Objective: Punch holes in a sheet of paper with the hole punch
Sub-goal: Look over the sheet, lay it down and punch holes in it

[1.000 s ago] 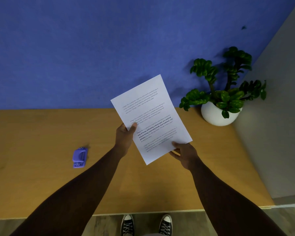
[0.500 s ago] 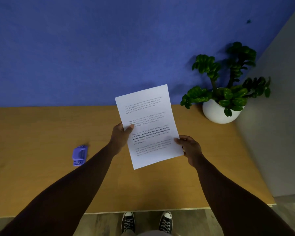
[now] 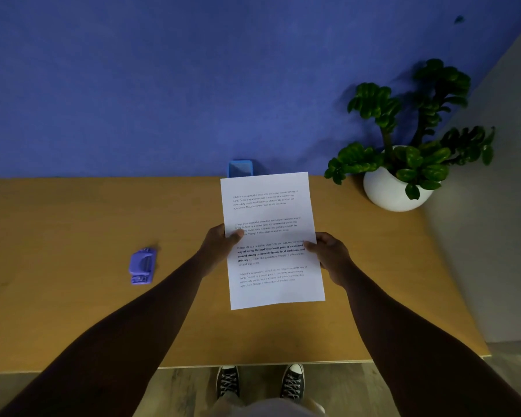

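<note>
Tabletop point(image 3: 73, 311): wooden, beneath both grips. Plant point(image 3: 403, 164): potted, far right of the grips. Paper point(image 3: 271, 239): printed sheet, held above the tabletop, left grip point(image 3: 218, 246) and right grip point(image 3: 331, 255) each pinching a side edge. Punch point(image 3: 142, 266): purple, on the tabletop, well left of the left grip.

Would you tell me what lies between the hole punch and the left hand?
In the head view, only bare table separates the hole punch from the left hand.

Potted plant point(image 3: 403, 164), blue box point(image 3: 240, 168), sneakers point(image 3: 259, 383)
</note>
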